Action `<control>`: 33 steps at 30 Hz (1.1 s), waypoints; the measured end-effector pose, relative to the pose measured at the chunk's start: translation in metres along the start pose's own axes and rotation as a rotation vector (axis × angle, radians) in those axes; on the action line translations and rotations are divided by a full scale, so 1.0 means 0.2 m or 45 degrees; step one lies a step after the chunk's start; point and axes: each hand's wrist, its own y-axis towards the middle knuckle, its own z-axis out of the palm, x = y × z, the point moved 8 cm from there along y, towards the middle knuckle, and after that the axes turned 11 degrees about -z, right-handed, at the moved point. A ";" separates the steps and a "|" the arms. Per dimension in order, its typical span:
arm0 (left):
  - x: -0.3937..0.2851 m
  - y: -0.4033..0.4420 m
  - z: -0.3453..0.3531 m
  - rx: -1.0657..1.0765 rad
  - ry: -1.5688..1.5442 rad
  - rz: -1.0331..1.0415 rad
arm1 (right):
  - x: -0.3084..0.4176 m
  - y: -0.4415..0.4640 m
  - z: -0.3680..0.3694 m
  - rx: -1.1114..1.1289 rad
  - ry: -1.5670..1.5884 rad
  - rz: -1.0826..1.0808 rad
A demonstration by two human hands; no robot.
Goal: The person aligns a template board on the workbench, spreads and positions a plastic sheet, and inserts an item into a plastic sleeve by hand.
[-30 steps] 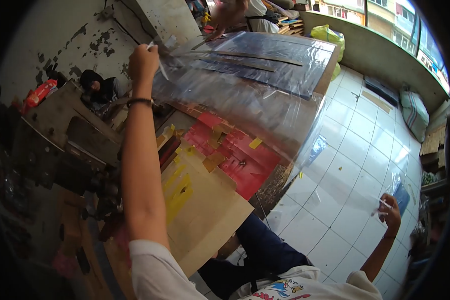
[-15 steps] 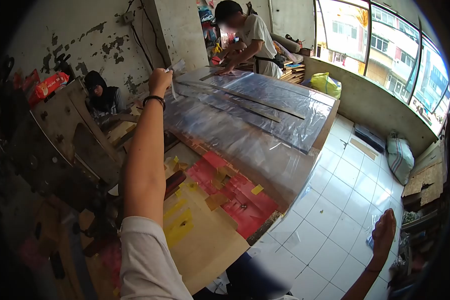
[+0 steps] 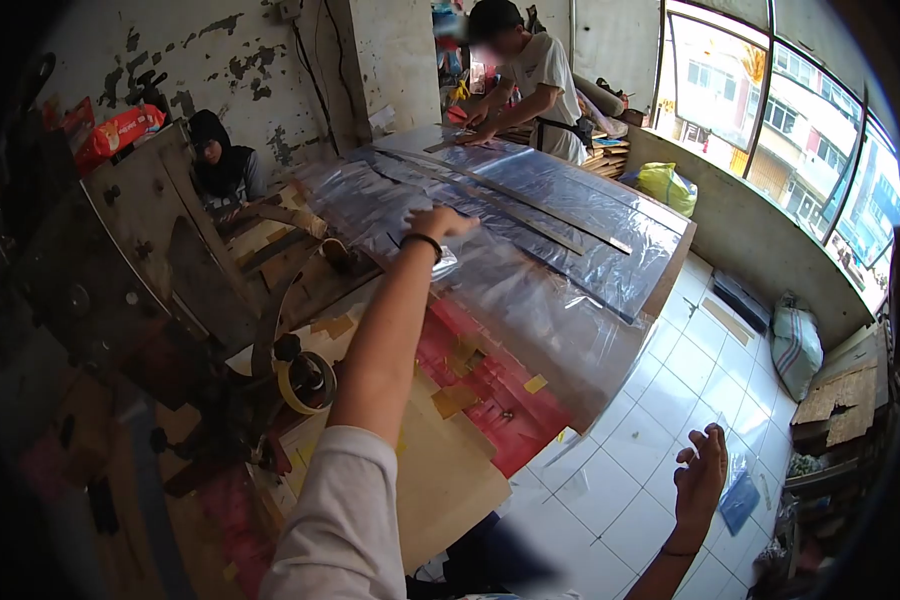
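A transparent plastic sheet (image 3: 545, 325) is spread over the large table, its near part wrinkled and glossy. My left hand (image 3: 440, 222) reaches across it, palm down with fingers stretched out, and appears to rest on the plastic. Past that hand lie long thin dark strips (image 3: 530, 212), on top of the sheet. My right hand (image 3: 702, 475) is raised over the tiled floor at the right, fingers apart and slightly bent, with nothing seen in it. Below my left forearm is a red patterned panel (image 3: 475, 375) with yellow tape pieces, beside a tan board (image 3: 440, 500).
A co-worker (image 3: 555, 95) leans over the table's far end, hands on the sheet. Another person (image 3: 225, 165) sits at the left behind a heavy metal machine (image 3: 150, 260). A tape roll (image 3: 305, 383) is near that machine. Sacks (image 3: 795, 345) stand along the right wall.
My left hand has come down and rightward from the table's far left corner, its closed grip on the plastic now loosened and flat. My right hand has moved left and its fingers have spread.
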 end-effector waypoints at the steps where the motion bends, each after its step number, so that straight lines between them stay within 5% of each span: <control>1: -0.02 -0.07 0.08 0.016 -0.024 -0.045 | -0.02 -0.01 -0.03 0.000 -0.026 0.007; 7: -0.16 -0.55 0.42 0.085 -0.099 -0.314 | -0.06 -0.13 -0.12 0.168 -0.133 0.085; 13: -0.22 -0.48 0.36 -0.476 -0.759 0.362 | 0.02 -0.10 -0.07 0.142 -0.313 0.028; 16: -0.27 -0.64 0.21 -0.624 -0.601 0.566 | 0.01 0.01 -0.07 0.087 -0.404 -0.087; 19: -0.37 -0.86 0.03 -0.719 -0.861 0.785 | -0.20 0.18 -0.24 0.034 -0.476 -0.074; 24: -0.62 -1.44 -0.12 -0.331 -0.627 1.071 | -0.64 0.23 -0.43 -0.049 -0.559 0.180; 27: -0.71 -1.75 0.04 0.208 -0.298 1.054 | -0.89 0.27 -0.65 -0.151 -1.215 -0.163; 29: -0.64 -1.92 0.19 0.455 -0.476 1.024 | -0.81 0.22 -0.51 -0.059 -1.139 -0.349; 31: -0.55 -2.15 0.29 0.321 -0.508 0.982 | -0.58 0.08 -0.26 -0.024 -1.036 -0.397; 33: -0.45 -2.40 0.48 -0.147 -0.635 1.172 | -0.51 0.06 -0.11 0.090 -0.882 -0.458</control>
